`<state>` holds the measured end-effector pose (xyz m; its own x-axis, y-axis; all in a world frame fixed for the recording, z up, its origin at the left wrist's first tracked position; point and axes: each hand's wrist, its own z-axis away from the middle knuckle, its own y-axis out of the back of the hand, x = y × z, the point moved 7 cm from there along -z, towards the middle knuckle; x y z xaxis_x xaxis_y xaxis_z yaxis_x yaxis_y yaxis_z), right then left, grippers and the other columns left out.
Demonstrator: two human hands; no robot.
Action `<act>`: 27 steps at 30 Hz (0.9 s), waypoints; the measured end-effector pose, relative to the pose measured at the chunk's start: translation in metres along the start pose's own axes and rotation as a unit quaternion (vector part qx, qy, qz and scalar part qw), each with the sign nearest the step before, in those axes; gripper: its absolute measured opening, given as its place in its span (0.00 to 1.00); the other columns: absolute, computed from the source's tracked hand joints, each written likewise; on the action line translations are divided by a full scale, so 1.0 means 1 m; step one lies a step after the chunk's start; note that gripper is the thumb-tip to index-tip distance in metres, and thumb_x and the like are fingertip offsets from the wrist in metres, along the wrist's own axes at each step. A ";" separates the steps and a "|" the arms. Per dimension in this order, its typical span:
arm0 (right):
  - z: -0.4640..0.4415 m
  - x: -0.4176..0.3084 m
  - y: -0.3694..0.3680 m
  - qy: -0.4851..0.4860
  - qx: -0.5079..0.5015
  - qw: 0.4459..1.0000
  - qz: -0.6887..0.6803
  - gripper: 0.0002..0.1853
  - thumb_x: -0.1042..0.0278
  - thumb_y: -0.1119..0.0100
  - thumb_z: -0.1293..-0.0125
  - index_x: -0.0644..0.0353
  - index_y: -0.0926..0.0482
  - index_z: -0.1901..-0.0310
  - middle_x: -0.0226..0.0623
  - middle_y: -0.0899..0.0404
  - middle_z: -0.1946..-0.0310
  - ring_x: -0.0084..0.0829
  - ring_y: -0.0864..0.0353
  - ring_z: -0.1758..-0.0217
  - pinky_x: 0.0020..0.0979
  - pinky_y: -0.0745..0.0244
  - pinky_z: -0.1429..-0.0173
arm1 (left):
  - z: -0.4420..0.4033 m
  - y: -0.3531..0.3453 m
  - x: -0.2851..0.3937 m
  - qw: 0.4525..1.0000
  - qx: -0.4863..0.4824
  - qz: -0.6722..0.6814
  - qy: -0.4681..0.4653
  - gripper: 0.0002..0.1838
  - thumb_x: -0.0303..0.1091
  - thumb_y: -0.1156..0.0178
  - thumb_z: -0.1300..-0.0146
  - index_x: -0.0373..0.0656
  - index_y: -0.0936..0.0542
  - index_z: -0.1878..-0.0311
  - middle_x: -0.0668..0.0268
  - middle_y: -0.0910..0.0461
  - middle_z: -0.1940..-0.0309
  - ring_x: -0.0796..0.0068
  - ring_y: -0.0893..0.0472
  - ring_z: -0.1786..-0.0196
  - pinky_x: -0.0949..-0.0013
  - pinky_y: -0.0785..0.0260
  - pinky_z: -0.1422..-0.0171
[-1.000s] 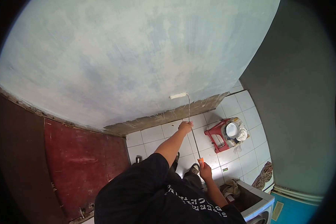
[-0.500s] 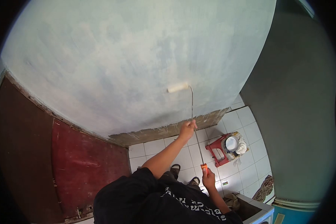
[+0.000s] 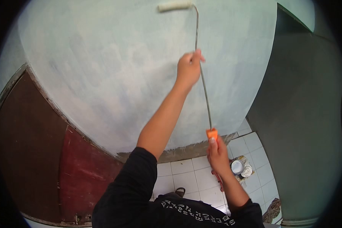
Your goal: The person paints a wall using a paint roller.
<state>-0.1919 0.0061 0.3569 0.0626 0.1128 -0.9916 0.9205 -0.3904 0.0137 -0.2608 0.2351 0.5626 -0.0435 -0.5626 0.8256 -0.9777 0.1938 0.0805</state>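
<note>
A paint roller [image 3: 175, 6] with a pale sleeve and a long thin metal rod touches or nearly touches the upper part of the wall [image 3: 114, 79], which is streaked in pale blue-white. Partway up the rod, my left hand [image 3: 189, 68] is closed around the metal. Lower down, my right hand [image 3: 218, 154] grips the orange handle, thumb lying along it. Both arms reach up and forward.
A round container of whitish paint [image 3: 237, 167] stands on a red stool [image 3: 217, 180] beside a crumpled white cloth [image 3: 247, 171]. At left is a brown and red door [image 3: 79, 171]; a grey-green surface [image 3: 304, 125] rises at right. White tiles [image 3: 205, 182] cover the floor.
The roller has travelled from low on the wall to high up. Both hands have risen with it, keeping their grips on rod and handle. The view has tilted upward.
</note>
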 end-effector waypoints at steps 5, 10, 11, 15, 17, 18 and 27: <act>-0.037 -0.115 -0.005 0.055 -0.033 0.997 -0.032 0.16 0.54 0.54 0.18 0.60 0.28 0.52 0.21 0.35 0.78 0.13 0.37 0.77 0.22 0.39 0.73 | -0.074 0.010 0.101 0.999 0.002 0.004 -0.041 0.24 0.51 0.50 0.22 0.40 0.17 0.64 0.63 0.19 0.61 0.71 0.24 0.51 0.65 0.33 0.43; -0.050 -0.088 -0.016 0.068 -0.032 0.997 -0.023 0.16 0.54 0.55 0.18 0.61 0.28 0.52 0.24 0.33 0.78 0.15 0.36 0.78 0.24 0.38 0.74 | -0.071 0.014 0.084 0.998 -0.001 0.046 -0.044 0.24 0.51 0.50 0.22 0.41 0.16 0.62 0.63 0.19 0.62 0.72 0.24 0.53 0.67 0.32 0.44; -0.045 -0.068 -0.019 0.065 -0.025 0.998 -0.003 0.16 0.54 0.55 0.18 0.60 0.28 0.50 0.26 0.32 0.78 0.17 0.34 0.78 0.26 0.36 0.73 | -0.060 0.013 0.062 0.999 -0.024 0.033 -0.010 0.24 0.53 0.50 0.23 0.42 0.16 0.60 0.63 0.19 0.56 0.70 0.24 0.48 0.62 0.33 0.39; -0.015 0.064 -0.016 0.090 0.014 0.992 0.083 0.15 0.57 0.56 0.19 0.59 0.28 0.45 0.34 0.30 0.78 0.26 0.30 0.78 0.33 0.32 0.71 | 0.019 0.003 -0.052 0.994 -0.079 -0.019 0.071 0.23 0.54 0.48 0.23 0.44 0.16 0.58 0.64 0.18 0.54 0.72 0.25 0.45 0.62 0.33 0.37; 0.019 0.123 -0.009 0.034 0.001 0.995 0.095 0.15 0.57 0.56 0.19 0.59 0.28 0.44 0.36 0.30 0.79 0.30 0.28 0.78 0.36 0.31 0.70 | 0.074 -0.004 -0.119 0.989 -0.092 -0.045 0.103 0.24 0.55 0.48 0.24 0.44 0.15 0.61 0.63 0.18 0.59 0.72 0.24 0.52 0.65 0.32 0.43; 0.035 0.151 -0.006 -0.007 -0.010 0.994 0.105 0.16 0.58 0.56 0.19 0.59 0.28 0.42 0.39 0.30 0.80 0.34 0.26 0.79 0.38 0.30 0.70 | 0.100 -0.007 -0.154 0.988 -0.091 -0.062 0.109 0.25 0.55 0.48 0.24 0.43 0.14 0.63 0.61 0.18 0.63 0.70 0.22 0.58 0.67 0.30 0.47; 0.169 0.329 0.027 -0.180 -0.021 0.963 0.201 0.14 0.56 0.54 0.20 0.56 0.27 0.45 0.50 0.21 0.76 0.54 0.17 0.71 0.48 0.27 0.67 | 0.311 -0.029 -0.335 0.888 -0.178 -0.133 0.404 0.27 0.58 0.48 0.26 0.46 0.13 0.66 0.62 0.20 0.75 0.66 0.22 0.68 0.61 0.29 0.57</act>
<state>-0.2120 -0.1219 0.0097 0.2871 -0.3664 -0.8851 0.8647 -0.2984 0.4040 -0.2812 0.1681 0.1095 0.4810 0.1049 0.8704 -0.7983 0.4628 0.3854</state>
